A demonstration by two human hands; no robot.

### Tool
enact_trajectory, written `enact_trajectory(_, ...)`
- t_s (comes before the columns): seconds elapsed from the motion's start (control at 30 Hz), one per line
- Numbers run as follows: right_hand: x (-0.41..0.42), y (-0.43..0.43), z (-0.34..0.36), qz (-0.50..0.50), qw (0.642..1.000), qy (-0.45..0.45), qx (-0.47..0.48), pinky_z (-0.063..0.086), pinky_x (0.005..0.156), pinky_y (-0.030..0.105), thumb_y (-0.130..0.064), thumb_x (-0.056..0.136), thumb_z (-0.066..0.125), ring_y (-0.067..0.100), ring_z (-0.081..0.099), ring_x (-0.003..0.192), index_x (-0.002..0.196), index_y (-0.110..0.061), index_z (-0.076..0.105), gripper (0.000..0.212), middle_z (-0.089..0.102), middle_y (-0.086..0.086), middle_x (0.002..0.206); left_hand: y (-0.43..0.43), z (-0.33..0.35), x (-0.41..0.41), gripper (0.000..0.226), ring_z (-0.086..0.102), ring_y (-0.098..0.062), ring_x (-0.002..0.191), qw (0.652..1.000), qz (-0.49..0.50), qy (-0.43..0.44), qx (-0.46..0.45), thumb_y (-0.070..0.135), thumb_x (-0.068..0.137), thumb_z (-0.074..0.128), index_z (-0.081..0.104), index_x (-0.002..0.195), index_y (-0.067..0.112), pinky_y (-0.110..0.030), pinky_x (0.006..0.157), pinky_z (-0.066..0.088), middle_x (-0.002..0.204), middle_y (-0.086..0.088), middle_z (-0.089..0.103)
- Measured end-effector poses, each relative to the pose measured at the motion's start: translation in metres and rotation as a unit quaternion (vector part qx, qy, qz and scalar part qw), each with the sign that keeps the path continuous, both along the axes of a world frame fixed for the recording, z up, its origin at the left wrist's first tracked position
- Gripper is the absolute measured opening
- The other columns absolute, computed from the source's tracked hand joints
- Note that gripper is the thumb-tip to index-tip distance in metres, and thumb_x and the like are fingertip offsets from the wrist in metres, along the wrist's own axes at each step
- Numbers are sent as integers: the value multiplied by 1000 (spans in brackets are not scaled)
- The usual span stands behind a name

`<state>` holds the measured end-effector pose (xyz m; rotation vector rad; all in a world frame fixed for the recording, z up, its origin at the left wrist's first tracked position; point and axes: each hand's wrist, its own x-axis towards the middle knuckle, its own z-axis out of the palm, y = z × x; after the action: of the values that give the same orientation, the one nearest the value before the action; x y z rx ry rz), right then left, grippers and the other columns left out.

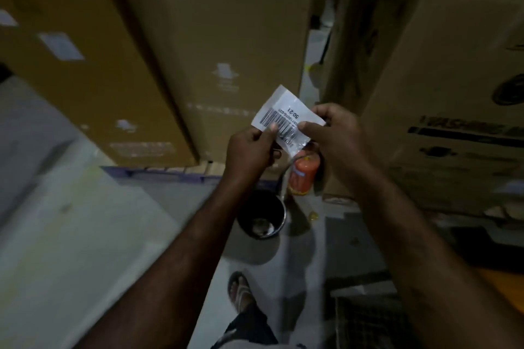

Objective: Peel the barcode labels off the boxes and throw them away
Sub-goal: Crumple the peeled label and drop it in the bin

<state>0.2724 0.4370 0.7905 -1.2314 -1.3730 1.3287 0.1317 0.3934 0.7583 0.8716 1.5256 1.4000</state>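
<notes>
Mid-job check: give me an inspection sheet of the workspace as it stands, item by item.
Surface: pale grey floor; the boxes stand on a pallet.
Job's things: barcode label is off its box, held in the air, not yet in the dark bin, which holds pale scraps; white labels remain on the left cardboard box.
Clutter: orange fire extinguisher beside the bin; small yellow object on the floor.
Grippers: left hand and right hand both pinch the label.
Cables: nothing seen.
Surroundings: tall cardboard boxes ahead and to the right; the person's sandalled foot below.
</notes>
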Motion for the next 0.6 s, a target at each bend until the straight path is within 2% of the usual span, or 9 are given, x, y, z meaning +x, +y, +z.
enact_trajectory(0.13, -62, 16, -27, 72, 995, -63, -5, 51, 55, 26, -6, 84, 71, 14, 67, 66, 80, -20, 66, 15, 74, 7, 82, -12, -22, -53, 25, 59, -12, 54, 996, 80, -24, -30, 26, 96, 63, 71, 86, 5, -26, 54, 48, 61, -2, 67)
enact_trajectory(0.23, -104, 27, -49, 107, 990, -83, -31, 50, 52, 26, -4, 80, 76, 15, 64, 63, 84, -12, 70, 10, 73, 14, 82, -14, -40, -87, 24, 57, -7, 44, 987, 147, -38, -56, 22, 95, 64, 70, 76, 7, -19, 46, 46, 53, 1, 64)
enact_trajectory(0.33, -143, 37, -70, 147, 984, -89, -52, 47, 45, 20, -1, 80, 75, 12, 63, 57, 85, -9, 69, 11, 73, 13, 80, -11, -64, -116, 27, 58, -7, 43, 975, 209, -40, -67, 20, 93, 67, 70, 66, 16, -24, 53, 48, 55, 1, 66)
enact_trajectory(0.43, -167, 50, -88, 168, 979, -101, -60, 47, 45, 19, -1, 82, 74, 5, 65, 53, 79, -15, 66, 16, 72, 7, 77, -7, -83, -133, 20, 58, -6, 48, 970, 225, -47, -79, 23, 93, 66, 73, 78, 13, -27, 58, 48, 62, -1, 68)
enact_trajectory(0.5, -176, 58, -98, 176, 977, -104, -62, 50, 48, 24, -2, 82, 73, 9, 66, 58, 84, -10, 67, 11, 72, 9, 77, -2, -89, -139, 22, 59, -6, 49, 968, 233, -31, -94, 25, 94, 65, 73, 78, 12, -26, 57, 48, 61, 0, 67)
enact_trajectory(0.6, -180, 68, -113, 184, 975, -94, -78, 55, 62, 37, 0, 82, 72, 23, 67, 66, 86, -7, 67, 10, 73, 14, 80, 7, -99, -143, 26, 60, -7, 52, 963, 237, -2, -126, 32, 93, 65, 72, 76, 13, -28, 56, 49, 61, 1, 68)
